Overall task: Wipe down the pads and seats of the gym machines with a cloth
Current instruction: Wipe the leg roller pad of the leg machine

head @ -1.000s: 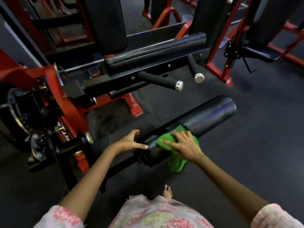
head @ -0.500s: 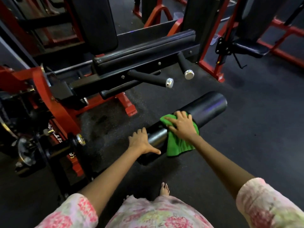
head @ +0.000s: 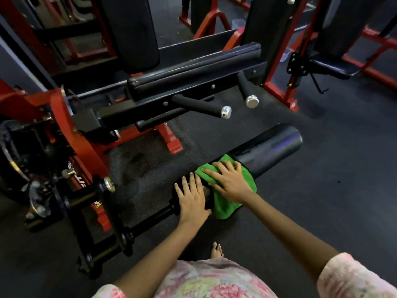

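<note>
Cloth (head: 223, 203), green, draped over black roller pad (head: 272, 149), R hand (head: 231, 181) fingers splayed flat pressing it, L hand (head: 192, 200) flat on pad, holding nothing.

Views: one only, the head camera, so no second view shares the scene.
Position: worn on the person's head, above a black roller pad (head: 268, 150).
Direction: forward and steeply down, over both forearms to the floor (head: 322, 190).
Nearness: close; the left hand (head: 192, 200) and right hand (head: 231, 181) sit mid-frame.
Lens: wide-angle, bending the red machine frame (head: 73, 134) at the left.
Bottom edge: the person's floral garment (head: 206, 280).
</note>
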`<state>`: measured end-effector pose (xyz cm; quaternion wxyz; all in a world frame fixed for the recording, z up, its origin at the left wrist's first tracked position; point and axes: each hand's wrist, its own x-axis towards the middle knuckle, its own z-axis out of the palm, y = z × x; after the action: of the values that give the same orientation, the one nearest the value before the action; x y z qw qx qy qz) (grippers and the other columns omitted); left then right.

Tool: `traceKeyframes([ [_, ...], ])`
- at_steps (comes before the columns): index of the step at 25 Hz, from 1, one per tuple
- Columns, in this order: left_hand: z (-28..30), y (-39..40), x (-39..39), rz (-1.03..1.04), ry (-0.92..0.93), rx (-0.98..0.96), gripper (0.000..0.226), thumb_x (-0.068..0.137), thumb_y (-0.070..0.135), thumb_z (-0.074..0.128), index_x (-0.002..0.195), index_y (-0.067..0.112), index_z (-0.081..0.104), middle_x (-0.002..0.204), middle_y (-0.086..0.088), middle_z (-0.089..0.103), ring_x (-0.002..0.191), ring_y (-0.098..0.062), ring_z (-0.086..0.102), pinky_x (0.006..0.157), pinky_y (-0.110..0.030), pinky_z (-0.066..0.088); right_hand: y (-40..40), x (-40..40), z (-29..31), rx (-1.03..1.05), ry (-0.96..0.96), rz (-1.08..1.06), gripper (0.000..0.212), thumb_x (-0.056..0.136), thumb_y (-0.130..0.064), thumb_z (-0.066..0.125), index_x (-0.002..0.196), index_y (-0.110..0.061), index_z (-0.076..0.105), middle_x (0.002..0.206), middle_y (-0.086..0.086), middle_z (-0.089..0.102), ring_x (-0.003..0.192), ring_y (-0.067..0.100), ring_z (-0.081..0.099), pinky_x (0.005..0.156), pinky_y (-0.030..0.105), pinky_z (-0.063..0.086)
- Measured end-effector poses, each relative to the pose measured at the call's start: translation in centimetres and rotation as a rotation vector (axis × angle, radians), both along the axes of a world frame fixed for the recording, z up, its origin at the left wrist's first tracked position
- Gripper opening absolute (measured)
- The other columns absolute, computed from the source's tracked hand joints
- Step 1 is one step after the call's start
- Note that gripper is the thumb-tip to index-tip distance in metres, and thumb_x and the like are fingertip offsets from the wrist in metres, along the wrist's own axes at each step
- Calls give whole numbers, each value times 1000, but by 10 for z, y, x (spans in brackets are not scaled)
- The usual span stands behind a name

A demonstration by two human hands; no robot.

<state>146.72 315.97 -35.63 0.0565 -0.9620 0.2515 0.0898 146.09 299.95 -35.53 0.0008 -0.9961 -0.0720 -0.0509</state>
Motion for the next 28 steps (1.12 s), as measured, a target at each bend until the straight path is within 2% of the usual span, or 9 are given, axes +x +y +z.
traceKeyframes([
  [3,5,-1,5,-30,51,26,122,74,69,57,146,-2,-12,156,-19,2,142,-39,9,111,-59,9,-65,8,7,51,52,-326,59,91,-66,20,130,-36,53,130,8,51,119,33,45,91,56,34],
  [5,8,-3,6,-40,54,69,122,73,70,57,146,-2,-9,155,-21,5,141,-41,12,111,-59,12,-85,18,15,179,135,-652,49,91,-61,35,133,-39,49,140,8,37,130,31,29,101,56,24],
  [7,16,-7,7,-75,51,149,124,70,73,59,145,-4,-2,152,-24,13,136,-44,21,109,-59,18,-74,27,17,197,124,-756,43,93,-54,39,131,-37,50,137,9,37,130,32,27,102,59,21],
  [11,40,-30,39,-37,189,159,125,58,77,65,142,0,15,144,-19,26,131,-38,31,109,-59,18,-5,25,8,141,52,-463,49,89,-53,33,121,-26,58,122,10,52,116,31,44,94,54,30],
  [14,45,-38,73,30,395,156,138,50,76,70,146,0,6,152,-19,16,140,-37,18,108,-66,10,-8,4,2,90,12,-162,61,80,-55,33,126,-22,55,120,8,59,111,32,54,88,57,38],
  [17,34,-36,83,102,620,84,139,52,68,77,148,5,-2,156,-15,12,142,-32,18,111,-58,20,-59,4,4,65,24,-294,60,81,-63,30,124,-31,57,126,5,56,119,33,49,88,59,36],
  [19,32,-34,78,120,598,52,136,51,65,79,148,6,4,154,-14,19,140,-31,23,111,-51,27,-80,17,10,96,113,-451,61,83,-68,28,130,-37,50,133,4,45,124,31,38,93,54,31],
  [23,28,-36,66,138,488,5,129,50,64,80,144,6,16,148,-13,30,135,-31,31,109,-49,29,-55,33,17,62,91,-576,44,91,-54,41,129,-33,50,124,5,45,116,28,37,93,48,32],
  [28,19,-41,24,131,153,49,119,60,61,75,144,3,13,146,-15,29,133,-32,30,109,-54,25,-22,9,9,110,37,-285,47,89,-53,42,131,-33,50,124,8,50,112,32,43,87,48,34],
])
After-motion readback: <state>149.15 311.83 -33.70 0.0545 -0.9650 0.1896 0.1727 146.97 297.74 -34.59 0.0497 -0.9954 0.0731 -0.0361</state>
